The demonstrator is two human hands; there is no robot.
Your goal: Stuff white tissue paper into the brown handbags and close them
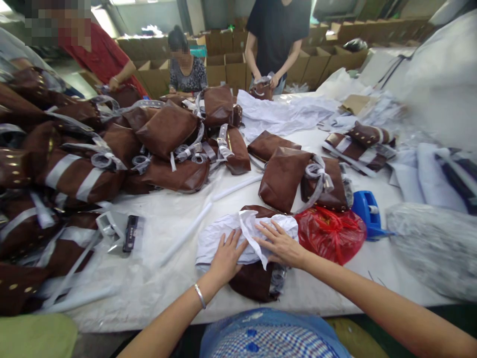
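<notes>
Directly before me a brown handbag [254, 282] lies on the table, partly covered by white tissue paper [214, 237]. My left hand [228, 257] rests on the paper with its fingers spread. Also spread flat, my right hand [281, 243] presses on the paper's right part, beside a raised fold. Below the paper the bag's lower part and some clear plastic wrap [278, 277] stick out. Just beyond, two more brown handbags [283, 179] lie close together, one with a plastic-wrapped strap. A red plastic bag [333, 234] sits right beside my right hand.
Brown handbags [167, 130] are heaped at the left. A blue tape dispenser [368, 214] and crumpled clear plastic [434, 248] lie right. White paper [279, 114] spreads farther back. Across the table a person in a dark shirt [278, 30] handles a bag; cardboard boxes [234, 67] stand behind.
</notes>
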